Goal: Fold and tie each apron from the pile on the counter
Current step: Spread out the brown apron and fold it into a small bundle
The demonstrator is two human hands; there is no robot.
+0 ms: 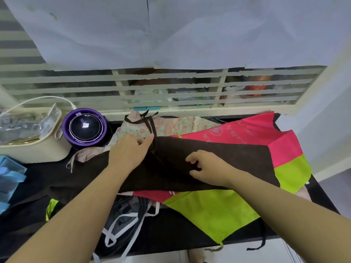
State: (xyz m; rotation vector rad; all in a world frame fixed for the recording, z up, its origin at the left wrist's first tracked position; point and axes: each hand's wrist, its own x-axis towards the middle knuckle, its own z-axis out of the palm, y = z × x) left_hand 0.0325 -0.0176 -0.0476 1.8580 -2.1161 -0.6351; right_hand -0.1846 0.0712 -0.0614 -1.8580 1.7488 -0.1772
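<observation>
A dark brown apron (237,158) lies spread across the middle of the black counter, on top of a pink and lime green apron (214,209). My left hand (129,150) pinches the brown apron's black strap (152,126) at the cloth's upper edge. My right hand (207,168) rests on the brown cloth with its fingers curled into a fold. Behind them lies a floral patchwork apron (171,126). A dark apron with white straps (129,215) hangs over the front edge.
A purple and black round device (84,128) stands at the back left beside a cream basket (34,147) of packets. Blue boxes (9,177) sit at the far left. A slatted window frame (152,88) runs behind the counter (180,234).
</observation>
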